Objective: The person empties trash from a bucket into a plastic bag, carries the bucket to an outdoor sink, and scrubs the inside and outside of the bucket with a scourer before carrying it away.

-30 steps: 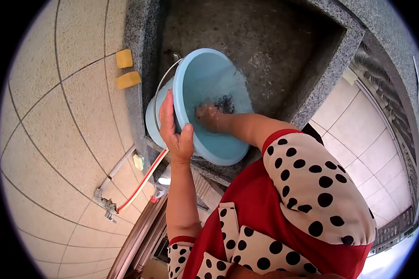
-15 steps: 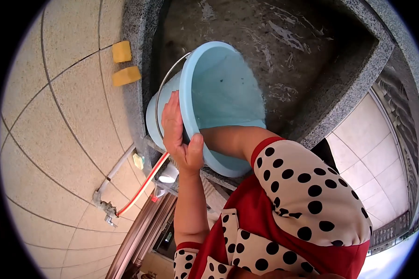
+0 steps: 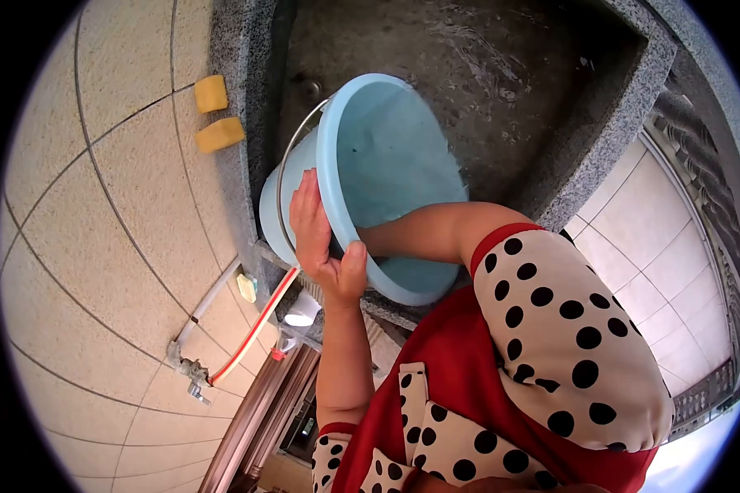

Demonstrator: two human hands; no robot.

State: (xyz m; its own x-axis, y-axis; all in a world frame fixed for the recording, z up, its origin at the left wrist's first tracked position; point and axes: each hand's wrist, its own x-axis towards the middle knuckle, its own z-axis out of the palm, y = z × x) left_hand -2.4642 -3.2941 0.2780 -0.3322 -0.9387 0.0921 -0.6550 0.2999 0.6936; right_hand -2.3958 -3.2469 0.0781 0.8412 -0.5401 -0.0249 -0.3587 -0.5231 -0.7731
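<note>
A light blue bucket (image 3: 330, 177) leans tilted in the stone sink, its mouth facing right and its metal handle (image 3: 280, 191) lying against the outer wall. My left hand (image 3: 325, 246) holds the bucket at the near rim, fingers along the outside and thumb at the lip. Into the mouth reaches my right forearm (image 3: 444, 234); the rim hides the right hand and whatever it may touch. Pale bluish water (image 3: 395, 156) with a small dark speck lies inside the bucket.
The grey stone sink (image 3: 608, 131) has a wet floor with water on it. Two yellow sponges (image 3: 219, 134) sit on its left ledge. A red-striped hose (image 3: 255, 329) runs from a wall tap (image 3: 194, 374). Near it are a white cup (image 3: 302, 310) and a soap bar (image 3: 247, 287).
My right elbow has swung outward to the right, with the hand still inside the bucket. The water in the bucket and the streaks on the sink floor have shifted. My left hand keeps its hold.
</note>
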